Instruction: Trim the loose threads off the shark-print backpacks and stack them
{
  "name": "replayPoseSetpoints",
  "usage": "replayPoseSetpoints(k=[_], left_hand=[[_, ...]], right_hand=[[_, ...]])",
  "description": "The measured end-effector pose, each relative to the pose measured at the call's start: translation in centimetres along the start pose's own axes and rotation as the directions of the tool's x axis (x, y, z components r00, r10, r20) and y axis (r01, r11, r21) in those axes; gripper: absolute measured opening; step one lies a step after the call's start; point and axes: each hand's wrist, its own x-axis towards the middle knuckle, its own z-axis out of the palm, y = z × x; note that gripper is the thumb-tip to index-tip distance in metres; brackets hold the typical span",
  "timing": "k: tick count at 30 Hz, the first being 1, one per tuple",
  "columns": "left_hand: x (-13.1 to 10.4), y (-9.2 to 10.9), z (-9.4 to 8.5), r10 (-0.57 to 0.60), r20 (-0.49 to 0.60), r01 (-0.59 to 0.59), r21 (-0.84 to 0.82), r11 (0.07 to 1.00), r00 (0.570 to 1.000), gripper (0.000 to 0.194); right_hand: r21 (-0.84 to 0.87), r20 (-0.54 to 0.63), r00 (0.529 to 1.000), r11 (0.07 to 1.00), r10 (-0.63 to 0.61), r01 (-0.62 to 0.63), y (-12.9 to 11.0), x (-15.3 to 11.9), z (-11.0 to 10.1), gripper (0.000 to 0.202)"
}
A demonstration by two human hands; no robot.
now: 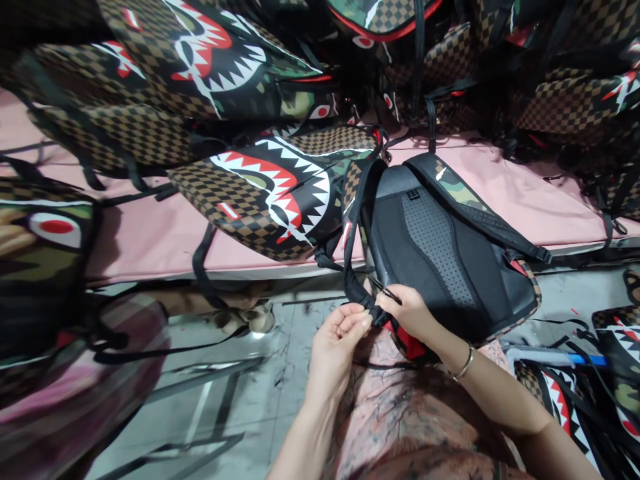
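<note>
A backpack (390, 227) lies with its black padded back panel facing up, its lower end over my lap. My left hand (336, 337) is closed, fingertips pinching the end of its black shoulder strap (352, 270) near the bottom corner. My right hand (411, 315) is right beside it, closed around small dark thread snips (386, 291) whose tips point up and left. The fingers of both hands nearly meet at the strap; the exact spot between them is partly hidden. Red lining (413, 347) shows under my right wrist.
Another shark-mouth backpack (280, 193) lies on the pink table (500, 173), touching mine. More backpacks (210, 53) are heaped behind. At the left, a co-worker's hand (15, 237) is on a camouflage backpack (45, 280). More bags (565, 400) are low at right.
</note>
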Motion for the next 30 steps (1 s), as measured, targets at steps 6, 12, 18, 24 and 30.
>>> replayPoseSetpoints(k=[6, 12, 18, 24, 30], left_hand=[[-0.1, 0.0, 0.2, -0.032, -0.026, 0.029, -0.129, 0.991, 0.999, 0.037], [-0.6, 0.1, 1.0, -0.026, -0.088, 0.01, -0.169, 0.986, 0.996, 0.038], [-1.3, 0.3, 1.5, 0.039, -0.112, -0.051, -0.113, 0.992, 0.993, 0.035], [-1.3, 0.2, 1.4, 0.057, -0.123, -0.07, -0.104, 0.992, 0.991, 0.033], [-0.6, 0.8, 0.4, -0.037, -0.007, 0.035, -0.148, 0.988, 0.999, 0.033]], right_hand=[[-0.284, -0.21, 0.958, 0.95, -0.193, 0.129, -1.4, -3.3, -1.1, 0.024], [-0.641, -0.13, 0.894, 0.724, -0.429, 0.254, -0.1, -5.7, -1.3, 0.027], [-0.714, -0.111, 0.869, 0.647, -0.483, 0.268, 0.0, -5.2, -1.1, 0.028], [-0.664, -0.099, 0.869, 0.682, -0.486, 0.305, -0.4, -5.1, -1.4, 0.023], [-0.143, -0.129, 0.988, 0.988, -0.08, 0.061, -1.1, -3.6, -0.7, 0.016]])
